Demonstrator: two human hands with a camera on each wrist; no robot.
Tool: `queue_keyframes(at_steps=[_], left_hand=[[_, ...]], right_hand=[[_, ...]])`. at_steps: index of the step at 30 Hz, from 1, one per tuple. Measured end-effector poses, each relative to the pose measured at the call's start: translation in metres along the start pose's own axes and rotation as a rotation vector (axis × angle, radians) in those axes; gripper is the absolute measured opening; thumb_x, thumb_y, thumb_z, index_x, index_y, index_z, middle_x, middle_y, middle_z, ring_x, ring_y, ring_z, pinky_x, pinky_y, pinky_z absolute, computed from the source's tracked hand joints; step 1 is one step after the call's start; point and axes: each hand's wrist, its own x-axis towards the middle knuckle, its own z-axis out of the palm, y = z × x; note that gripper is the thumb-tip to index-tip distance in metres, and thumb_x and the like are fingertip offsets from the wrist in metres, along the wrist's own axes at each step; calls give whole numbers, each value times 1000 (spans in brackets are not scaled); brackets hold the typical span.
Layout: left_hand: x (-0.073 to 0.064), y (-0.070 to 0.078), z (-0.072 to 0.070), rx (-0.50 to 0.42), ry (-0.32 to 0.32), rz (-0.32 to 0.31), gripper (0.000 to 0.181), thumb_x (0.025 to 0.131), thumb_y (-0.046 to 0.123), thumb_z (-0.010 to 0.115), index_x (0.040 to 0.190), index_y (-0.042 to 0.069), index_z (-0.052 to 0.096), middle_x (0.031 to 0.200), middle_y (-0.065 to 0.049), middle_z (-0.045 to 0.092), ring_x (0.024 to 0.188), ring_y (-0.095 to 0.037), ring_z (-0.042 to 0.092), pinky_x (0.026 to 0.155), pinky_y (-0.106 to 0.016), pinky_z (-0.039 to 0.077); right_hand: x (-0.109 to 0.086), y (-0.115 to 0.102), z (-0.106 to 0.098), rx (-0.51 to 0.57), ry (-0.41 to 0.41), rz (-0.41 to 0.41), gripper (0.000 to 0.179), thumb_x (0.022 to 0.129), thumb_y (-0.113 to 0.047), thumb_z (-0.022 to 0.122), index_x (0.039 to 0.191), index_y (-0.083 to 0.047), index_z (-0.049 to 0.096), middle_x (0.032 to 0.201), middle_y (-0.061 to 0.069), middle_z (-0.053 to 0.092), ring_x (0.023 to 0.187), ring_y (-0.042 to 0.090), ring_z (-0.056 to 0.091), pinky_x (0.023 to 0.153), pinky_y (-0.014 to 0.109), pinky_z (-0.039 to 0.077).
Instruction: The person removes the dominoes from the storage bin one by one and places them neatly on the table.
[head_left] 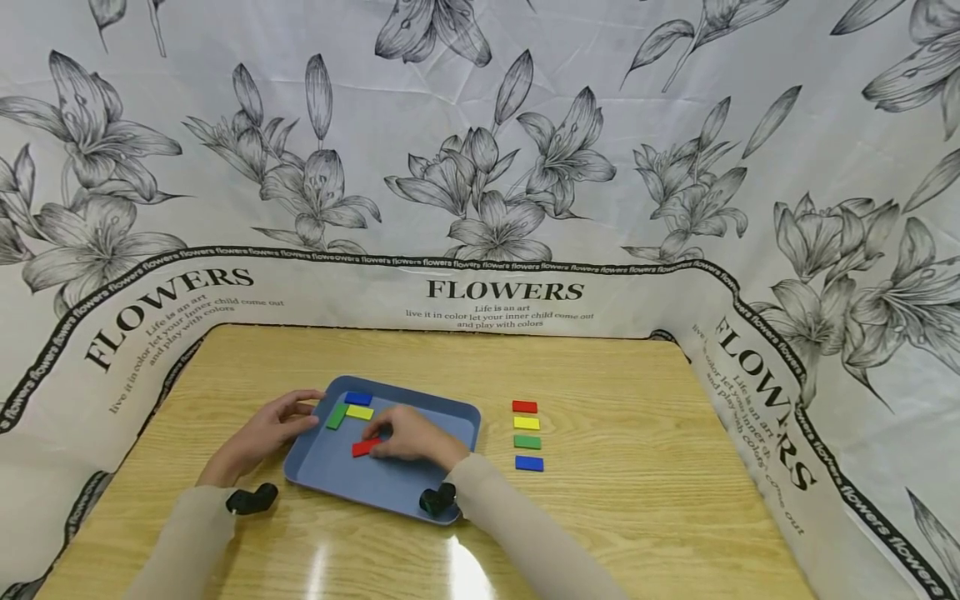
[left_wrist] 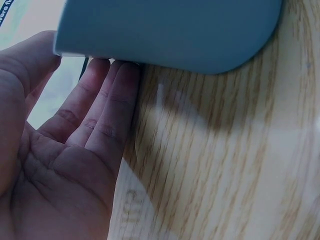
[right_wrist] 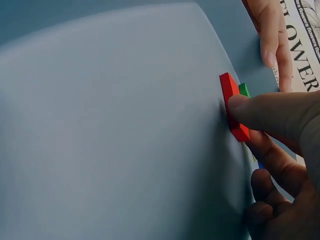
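Although the red block (head_left: 364, 447) is pinched between the right hand's (head_left: 407, 433) thumb and fingers within the tray (head_left: 318, 467), an inaccurate release could disturb the nearby green block (head_left: 337, 416) and yellow block (head_left: 359, 412), and uneven pressure from the left hand (head_left: 275, 427), fingers extended against the tray, could shift everything.

Blue-grey tray (head_left: 337, 471); yellowish wood-grained table (head_left: 637, 517)
Blocks (head_left: 365, 448) red, yellow, green and blue (each plain); white cloth (head_left: 360, 292) with grey flowers (head_left: 498, 225) and black lettering (head_left: 505, 289); beige sleeves (head_left: 525, 533).
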Motion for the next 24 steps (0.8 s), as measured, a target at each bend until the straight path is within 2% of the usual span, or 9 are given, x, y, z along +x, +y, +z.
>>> queue_keyframes(at_steps=[10,17,24], left_hand=[[0,1,1,1,5,-2,54,105,32,62,153,14,45,144,-25,51,127,-36,54,96,-40,53],[-1,2,1,0,8,-12,54,105,31,62,153,13,45,143,-24,51,126,-35,54,98,-40,53],[-2,3,1,-2,3,-1,55,105,32,62,154,13,45,144,-24,51,127,-35,54,98,-40,52]], right_hand=[[-2,8,0,11,34,-45,24,85,-12,86,108,-11,80,101,0,78,91,2,65,82,14,48],[-4,6,-1,35,36,-9,21,85,-12,85,106,-11,81,99,0,78,91,4,66,80,14,49],[-3,4,0,10,37,9,18,86,-13,85,104,-13,82,99,-2,78,90,4,64,79,14,48]])
